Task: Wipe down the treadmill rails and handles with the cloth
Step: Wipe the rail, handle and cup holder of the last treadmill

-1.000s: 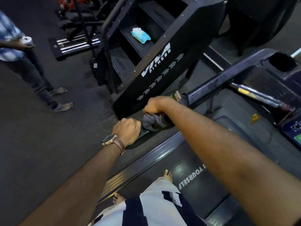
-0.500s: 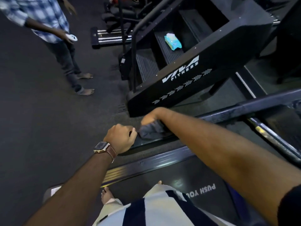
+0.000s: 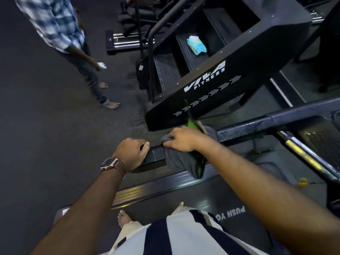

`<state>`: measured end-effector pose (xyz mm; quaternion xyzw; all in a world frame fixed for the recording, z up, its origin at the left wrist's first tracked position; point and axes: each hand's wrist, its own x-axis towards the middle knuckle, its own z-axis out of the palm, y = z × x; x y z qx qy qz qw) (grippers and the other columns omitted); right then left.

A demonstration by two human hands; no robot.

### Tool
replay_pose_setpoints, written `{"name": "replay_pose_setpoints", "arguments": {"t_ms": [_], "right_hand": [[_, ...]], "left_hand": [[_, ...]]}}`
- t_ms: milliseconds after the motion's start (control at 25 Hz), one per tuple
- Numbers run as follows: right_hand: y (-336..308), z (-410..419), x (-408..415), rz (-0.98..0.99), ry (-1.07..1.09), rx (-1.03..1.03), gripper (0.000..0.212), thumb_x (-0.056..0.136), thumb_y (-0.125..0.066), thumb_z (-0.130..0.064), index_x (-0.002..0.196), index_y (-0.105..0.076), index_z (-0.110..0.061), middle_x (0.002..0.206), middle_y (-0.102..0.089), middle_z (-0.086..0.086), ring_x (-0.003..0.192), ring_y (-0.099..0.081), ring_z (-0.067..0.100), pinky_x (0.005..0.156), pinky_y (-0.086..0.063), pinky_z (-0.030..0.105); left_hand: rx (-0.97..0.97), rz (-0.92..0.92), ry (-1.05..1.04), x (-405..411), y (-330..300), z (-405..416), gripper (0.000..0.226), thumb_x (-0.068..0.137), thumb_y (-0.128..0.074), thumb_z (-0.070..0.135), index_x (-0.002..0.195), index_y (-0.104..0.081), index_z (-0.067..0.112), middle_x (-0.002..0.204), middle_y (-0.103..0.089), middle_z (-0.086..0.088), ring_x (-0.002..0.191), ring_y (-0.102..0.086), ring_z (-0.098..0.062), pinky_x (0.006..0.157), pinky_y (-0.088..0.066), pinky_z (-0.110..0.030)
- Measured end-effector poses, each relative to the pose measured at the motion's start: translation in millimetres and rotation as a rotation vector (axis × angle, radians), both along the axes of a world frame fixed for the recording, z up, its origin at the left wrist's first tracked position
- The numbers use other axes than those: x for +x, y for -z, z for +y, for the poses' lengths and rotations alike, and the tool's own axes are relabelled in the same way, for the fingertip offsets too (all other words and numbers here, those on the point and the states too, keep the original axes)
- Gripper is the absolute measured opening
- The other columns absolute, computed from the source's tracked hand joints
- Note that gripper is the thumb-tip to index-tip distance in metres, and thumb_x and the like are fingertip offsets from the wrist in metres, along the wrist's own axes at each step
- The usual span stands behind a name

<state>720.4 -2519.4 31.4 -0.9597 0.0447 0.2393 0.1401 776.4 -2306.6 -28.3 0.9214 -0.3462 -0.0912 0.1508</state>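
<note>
I stand on the treadmill belt (image 3: 211, 197) and face its left handrail (image 3: 257, 124), a black bar running from the centre out to the right edge. My left hand (image 3: 131, 153) grips the near end of this rail, a watch with a brown strap on its wrist. Just to its right, my right hand (image 3: 181, 139) holds a dark grey cloth (image 3: 181, 162) with a green edge wrapped over the rail. The cloth hangs down below the bar. Part of the rail is hidden under the cloth and both hands.
A black stair climber marked VIVA FITNESS (image 3: 217, 78) stands close behind the rail, a blue wipes packet (image 3: 196, 45) on one step. A person in a checked shirt (image 3: 55, 24) stands barefoot at the upper left. A yellow-marked bar (image 3: 301, 153) slants at the right.
The view has swung left. My right hand with the cloth has slid a little right along the rail, and the cloth now hangs lower. The person at the left has stepped closer.
</note>
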Motion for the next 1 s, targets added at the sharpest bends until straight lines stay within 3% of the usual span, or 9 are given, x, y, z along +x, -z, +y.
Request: {"name": "replay_pose_setpoints", "arguments": {"t_ms": [80,160,320,400,520,560,680,840,1000], "right_hand": [[8.9,1.1,-21.5,-0.262,0.285,-0.245,0.047,0.09,-0.046,-0.053,0.1,-0.072,-0.016,0.102,-0.071,0.01,0.098,-0.064,0.033,0.084,-0.047,0.038],[26.9,32.6,-31.5,-0.467,0.346,-0.366,0.045,0.089,-0.046,-0.048,0.087,-0.075,-0.014,0.089,-0.071,0.01,0.085,-0.063,0.033,0.08,-0.045,0.04],[59.1,32.8,-74.9,-0.808,-0.126,-0.151,0.043,0.093,-0.052,-0.042,0.125,-0.068,-0.018,0.131,-0.063,0.009,0.119,-0.052,0.034,0.105,-0.038,0.046],[71.1,12.9,-87.6,-0.926,0.066,-0.151,0.044,0.091,-0.057,-0.039,0.129,-0.066,-0.021,0.139,-0.058,0.006,0.128,-0.049,0.035,0.108,-0.037,0.053],[78.5,75.6,-64.3,-0.904,0.848,-0.14,0.033,0.082,-0.06,-0.035,0.11,-0.075,-0.025,0.126,-0.065,0.003,0.133,-0.045,0.036,0.111,-0.028,0.061],[83.3,99.0,-59.3,-0.926,0.861,-0.163,0.033,0.083,-0.06,-0.035,0.11,-0.075,-0.026,0.126,-0.064,0.002,0.135,-0.043,0.037,0.113,-0.024,0.061],[94.4,80.4,-80.1,-1.013,0.391,-0.2,0.038,0.089,-0.063,-0.036,0.125,-0.069,-0.027,0.135,-0.061,0.002,0.137,-0.042,0.037,0.114,-0.024,0.058],[88.1,92.7,-64.9,-1.141,1.043,0.059,0.04,0.1,-0.044,-0.038,0.124,-0.069,-0.017,0.139,-0.055,0.008,0.144,-0.027,0.038,0.116,-0.022,0.058],[96.1,112.4,-54.7,-1.201,0.945,0.181,0.045,0.1,-0.038,-0.03,0.135,-0.06,-0.012,0.158,-0.031,0.014,0.15,-0.011,0.038,0.123,-0.01,0.049]], "left_hand": [[0.028,0.048,0.044,3.5,2.3,-2.1,0.048,0.093,-0.026,0.048,0.064,-0.05,0.019,0.072,-0.066,-0.01,0.07,-0.059,-0.034,0.06,-0.042,-0.038],[0.049,0.112,0.098,8.4,2.6,-5.6,0.053,0.093,-0.02,0.051,0.06,-0.046,0.019,0.077,-0.067,-0.012,0.075,-0.06,-0.035,0.065,-0.044,-0.039],[0.044,0.13,0.161,9.4,5.8,-6.0,0.063,0.094,-0.013,0.05,0.069,-0.054,0.01,0.088,-0.068,-0.021,0.088,-0.059,-0.044,0.074,-0.042,-0.044],[0.043,0.149,0.16,9.5,5.9,-4.8,0.058,0.098,-0.02,0.045,0.066,-0.052,0.008,0.089,-0.067,-0.023,0.088,-0.058,-0.044,0.075,-0.041,-0.044],[0.025,0.191,0.154,13.2,6.6,-6.6,0.053,0.102,-0.028,0.041,0.062,-0.046,0.011,0.091,-0.066,-0.026,0.092,-0.058,-0.045,0.078,-0.042,-0.044],[0.021,0.211,0.155,14.0,6.7,-6.2,0.052,0.103,-0.031,0.037,0.064,-0.05,0.008,0.094,-0.066,-0.027,0.095,-0.058,-0.045,0.08,-0.042,-0.044],[0.014,0.238,0.166,11.1,0.6,-4.4,0.055,0.105,-0.031,0.033,0.076,-0.061,-0.003,0.099,-0.067,-0.028,0.102,-0.057,-0.045,0.084,-0.04,-0.043],[0.053,0.295,0.227,9.0,-7.5,-14.3,0.063,0.105,-0.026,0.043,0.089,-0.065,-0.004,0.108,-0.066,-0.027,0.108,-0.055,-0.044,0.091,-0.041,-0.042],[0.156,0.426,0.238,11.1,-13.0,-55.9,0.077,0.095,-0.02,0.061,0.115,-0.063,0.001,0.124,-0.06,-0.026,0.115,-0.055,-0.041,0.092,-0.041,-0.038]]}}
